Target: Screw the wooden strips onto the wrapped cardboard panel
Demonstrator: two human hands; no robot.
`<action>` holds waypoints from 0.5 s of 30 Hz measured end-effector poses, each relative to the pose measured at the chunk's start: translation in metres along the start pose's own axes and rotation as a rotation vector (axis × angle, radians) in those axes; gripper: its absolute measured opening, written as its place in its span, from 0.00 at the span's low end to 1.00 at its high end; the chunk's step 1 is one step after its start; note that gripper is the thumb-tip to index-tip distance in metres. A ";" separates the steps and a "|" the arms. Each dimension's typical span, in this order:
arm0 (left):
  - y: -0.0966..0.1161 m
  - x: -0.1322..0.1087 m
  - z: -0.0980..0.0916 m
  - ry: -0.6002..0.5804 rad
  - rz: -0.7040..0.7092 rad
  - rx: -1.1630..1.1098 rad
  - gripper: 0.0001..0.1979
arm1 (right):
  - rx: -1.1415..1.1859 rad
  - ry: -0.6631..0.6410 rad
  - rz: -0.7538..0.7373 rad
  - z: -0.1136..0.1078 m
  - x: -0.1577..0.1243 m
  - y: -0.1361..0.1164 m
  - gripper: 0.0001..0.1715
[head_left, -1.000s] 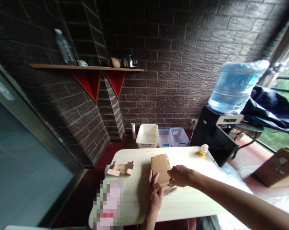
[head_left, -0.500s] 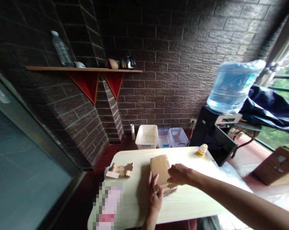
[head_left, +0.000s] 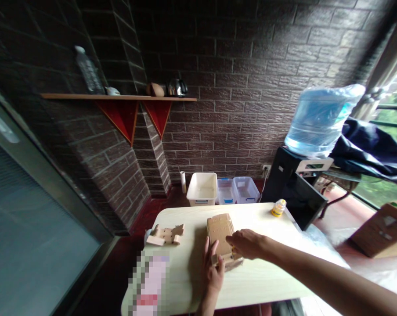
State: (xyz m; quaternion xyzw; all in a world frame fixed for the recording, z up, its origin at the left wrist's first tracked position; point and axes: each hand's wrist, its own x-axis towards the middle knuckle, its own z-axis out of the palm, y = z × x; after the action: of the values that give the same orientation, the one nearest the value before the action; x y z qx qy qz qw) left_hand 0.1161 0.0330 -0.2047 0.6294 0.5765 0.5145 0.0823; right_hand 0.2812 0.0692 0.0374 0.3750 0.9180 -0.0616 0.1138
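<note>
My left hand clamps the wooden piece onto the near end of the cardboard box, on the table; my right hand is curled round a mostly hidden yellow tool. If my left grip loosens, sideways pressure could skid the piece, sending the tool toward my thumb.

We can read no text, number or brand anywhere. We see only pale patches, too small to make out, on the cardboard box and the black dispenser, a blurred label on the water jug, and a yellow band on the small bottle.
</note>
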 end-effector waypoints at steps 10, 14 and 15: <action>-0.001 0.000 0.001 -0.016 -0.012 0.002 0.23 | -0.022 0.031 0.061 0.006 0.005 -0.006 0.19; -0.002 0.000 0.002 0.000 -0.019 0.007 0.23 | -0.023 0.010 0.030 0.001 0.003 -0.007 0.22; -0.003 0.000 0.001 0.001 -0.018 0.010 0.23 | -0.024 0.009 0.020 -0.001 0.002 -0.006 0.23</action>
State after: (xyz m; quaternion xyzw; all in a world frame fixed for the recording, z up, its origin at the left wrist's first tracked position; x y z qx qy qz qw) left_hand 0.1156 0.0343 -0.2073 0.6242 0.5850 0.5110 0.0835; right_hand 0.2753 0.0667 0.0375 0.3829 0.9154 -0.0477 0.1148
